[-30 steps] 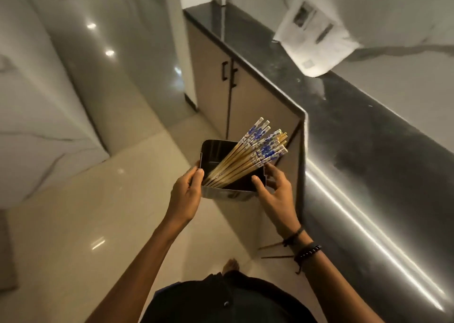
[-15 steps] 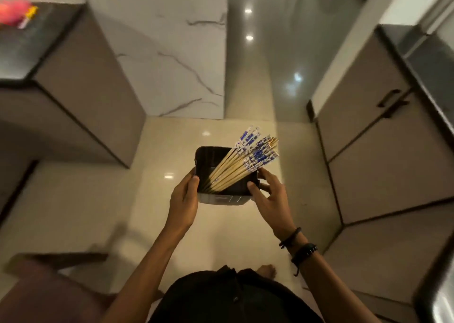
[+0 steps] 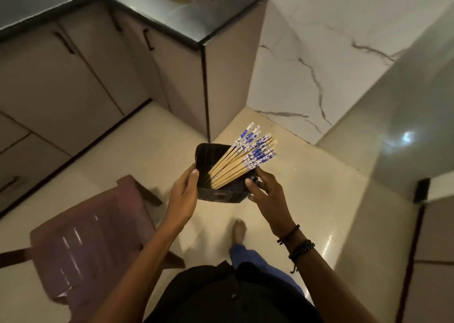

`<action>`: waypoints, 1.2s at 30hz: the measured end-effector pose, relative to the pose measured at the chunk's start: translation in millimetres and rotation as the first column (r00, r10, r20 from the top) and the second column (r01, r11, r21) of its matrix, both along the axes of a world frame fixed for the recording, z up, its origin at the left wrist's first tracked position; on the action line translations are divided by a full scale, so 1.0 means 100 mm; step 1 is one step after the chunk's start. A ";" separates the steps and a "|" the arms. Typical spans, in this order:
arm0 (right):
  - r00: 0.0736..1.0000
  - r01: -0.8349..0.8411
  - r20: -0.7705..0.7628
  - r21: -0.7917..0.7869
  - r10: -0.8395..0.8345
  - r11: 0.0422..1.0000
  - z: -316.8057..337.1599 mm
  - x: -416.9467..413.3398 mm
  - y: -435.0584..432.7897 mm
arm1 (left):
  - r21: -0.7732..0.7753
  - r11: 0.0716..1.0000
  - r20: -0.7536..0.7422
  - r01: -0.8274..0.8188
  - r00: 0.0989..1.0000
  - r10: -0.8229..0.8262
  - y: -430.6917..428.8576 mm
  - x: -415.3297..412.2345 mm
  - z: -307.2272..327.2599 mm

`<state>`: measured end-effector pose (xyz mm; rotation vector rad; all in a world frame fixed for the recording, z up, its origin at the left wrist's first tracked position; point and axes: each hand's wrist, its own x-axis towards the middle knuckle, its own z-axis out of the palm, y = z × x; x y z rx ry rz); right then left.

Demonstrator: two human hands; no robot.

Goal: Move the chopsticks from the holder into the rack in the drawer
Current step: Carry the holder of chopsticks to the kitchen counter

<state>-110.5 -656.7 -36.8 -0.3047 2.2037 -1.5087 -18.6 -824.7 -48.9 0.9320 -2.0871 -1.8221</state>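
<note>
I see the left hand (image 3: 183, 197) and right hand (image 3: 267, 194) each curled round the one holder (image 3: 221, 196) – thumbs (image 3: 194, 176) over its rim – above the floor (image 3: 307, 194), with roughly ten chopsticks (image 3: 235, 166) fanned inside it – too bunched to count exactly.

Holding a dark holder (image 3: 221, 195) of chopsticks (image 3: 234, 166) in both hands above a glossy pale floor (image 3: 309, 199).
Gripping its left wall with the left hand (image 3: 183, 197), thumb over the rim; clasping its near right corner with the right hand (image 3: 267, 194), thumb on the rim. Loaded with a fan of them leaning toward the upper right, blue-patterned tops past the far rim. Wearing dark bracelets (image 3: 298, 242) on the right wrist. Standing just beside a maroon chair (image 3: 91, 229) at lower left, facing a black-topped counter (image 3: 184, 20) over grey cabinets (image 3: 61, 81), with a marble wall (image 3: 307, 64) to its right.
</note>
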 end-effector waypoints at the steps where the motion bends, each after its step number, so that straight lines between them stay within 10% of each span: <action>1: 0.999 -0.042 -0.003 0.003 0.042 0.999 -0.01 -0.09 -0.15 | -0.001 1.000 -0.007 -0.031 0.999 0.031 -0.11 -0.02 -0.01; 36: 0.586 -0.779 0.150 -0.166 0.797 0.604 -0.07 -2.10 -5.80 | 0.061 0.524 0.034 -0.849 0.527 0.849 -4.30 -0.89 -0.08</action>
